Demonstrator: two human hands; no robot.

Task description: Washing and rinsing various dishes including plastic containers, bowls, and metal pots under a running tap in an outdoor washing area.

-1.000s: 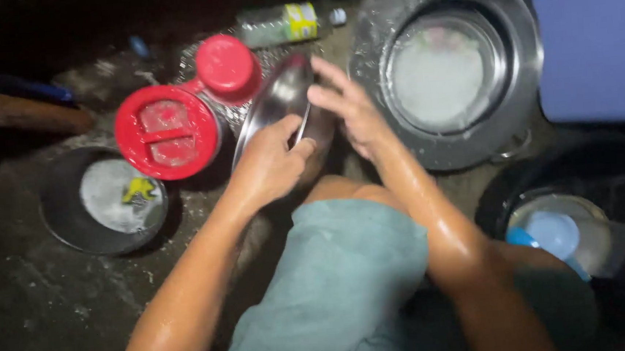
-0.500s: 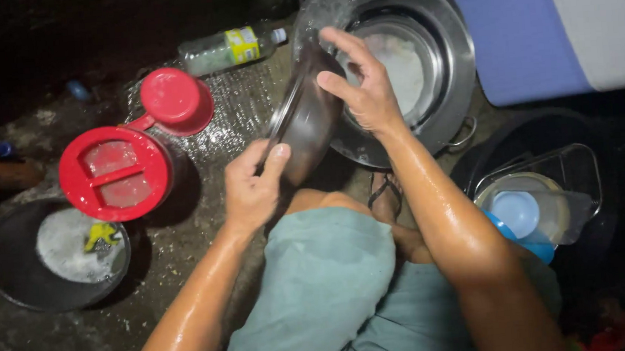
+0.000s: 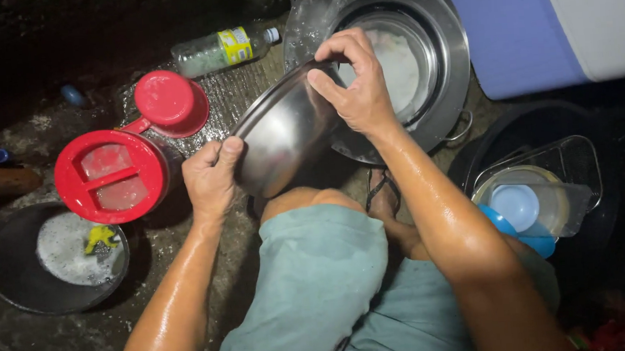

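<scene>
Your left hand and right hand pinch opposite rims of a round, shiny steel plate; it looks wet, stiff, probably slippery.

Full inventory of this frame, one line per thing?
steel plate: 1, silver, held tilted in both hands, centre
steel basin: 1, silver, top centre, smaller steel bowl inside
red pitcher: 1, red lid open, left of plate
plastic bottle: 1, clear with yellow label, lying top left
dark pan: 1, black, sudsy, yellow scrap inside, lower left
dark tub: 1, black, right, holding clear container and blue pieces
cooler: 1, blue and white, top right
left hand: grips plate's lower rim
right hand: grips plate's upper rim
</scene>
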